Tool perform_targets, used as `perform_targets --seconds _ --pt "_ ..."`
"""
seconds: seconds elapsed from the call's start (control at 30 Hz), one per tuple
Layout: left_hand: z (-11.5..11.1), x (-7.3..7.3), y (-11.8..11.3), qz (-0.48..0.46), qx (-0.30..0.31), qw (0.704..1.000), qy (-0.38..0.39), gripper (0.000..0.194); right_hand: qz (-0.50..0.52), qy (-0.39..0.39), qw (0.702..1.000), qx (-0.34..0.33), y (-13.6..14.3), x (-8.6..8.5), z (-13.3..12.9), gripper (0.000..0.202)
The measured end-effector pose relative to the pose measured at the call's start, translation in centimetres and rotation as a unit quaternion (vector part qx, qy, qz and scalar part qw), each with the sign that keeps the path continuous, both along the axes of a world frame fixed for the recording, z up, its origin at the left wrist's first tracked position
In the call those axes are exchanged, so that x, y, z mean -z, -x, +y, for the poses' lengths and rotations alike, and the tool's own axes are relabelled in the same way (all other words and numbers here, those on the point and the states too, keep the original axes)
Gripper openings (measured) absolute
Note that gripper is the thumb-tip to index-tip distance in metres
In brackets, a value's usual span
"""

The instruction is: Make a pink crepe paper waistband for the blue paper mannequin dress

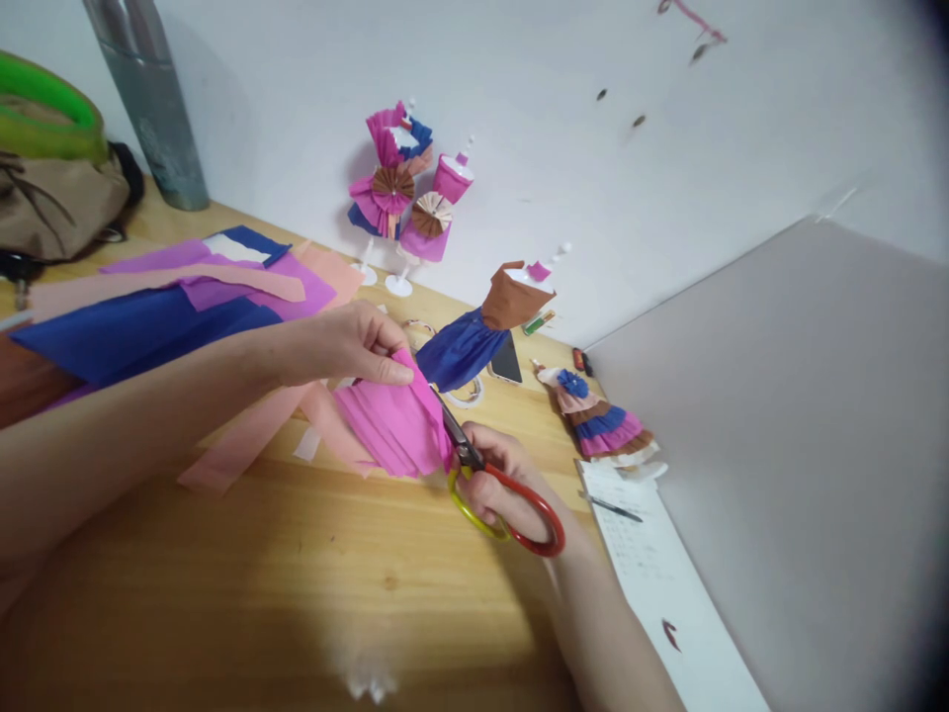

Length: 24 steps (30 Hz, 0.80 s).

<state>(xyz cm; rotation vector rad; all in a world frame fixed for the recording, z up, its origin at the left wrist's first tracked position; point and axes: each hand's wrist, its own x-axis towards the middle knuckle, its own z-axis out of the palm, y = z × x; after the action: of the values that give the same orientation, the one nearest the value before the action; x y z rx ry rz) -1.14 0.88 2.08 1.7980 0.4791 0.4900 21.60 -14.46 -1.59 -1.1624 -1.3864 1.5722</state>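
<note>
My left hand (363,346) pinches the upper edge of a folded piece of pink crepe paper (392,425) between thumb and fingers. The paper hangs in layers just above the wooden table. In my right hand (500,475) is a pair of scissors (526,509) with one red and one yellow handle loop. Its dark blades lie along the right edge of the pink paper; whether they are fully closed is hard to make out. Close behind stands a small dress form (511,297) with a brown paper top and a blue skirt (461,346).
Blue, purple and peach crepe sheets (155,331) lie at left, near a steel bottle (159,119) and a tan bag (59,203). Two decorated dress forms (392,183) stand by the wall. At right are a striped paper dress (604,420), a pen (614,508) and written paper (645,574).
</note>
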Motion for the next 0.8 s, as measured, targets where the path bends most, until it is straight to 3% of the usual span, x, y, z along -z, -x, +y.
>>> perform_targets --seconds 0.37,0.5,0.8 --pt "0.24 0.13 0.06 0.006 0.018 1.0 -0.023 0.021 -0.059 -0.007 0.997 -0.053 0.08 -0.89 0.03 0.049" --pt "0.23 0.22 0.08 0.007 0.021 1.0 -0.022 0.02 -0.023 0.0 0.998 -0.06 0.12 -0.75 0.16 0.056" --pt "-0.44 -0.03 -0.15 0.007 0.023 0.997 -0.068 0.03 0.018 0.005 0.999 -0.042 0.36 0.01 0.11 0.05"
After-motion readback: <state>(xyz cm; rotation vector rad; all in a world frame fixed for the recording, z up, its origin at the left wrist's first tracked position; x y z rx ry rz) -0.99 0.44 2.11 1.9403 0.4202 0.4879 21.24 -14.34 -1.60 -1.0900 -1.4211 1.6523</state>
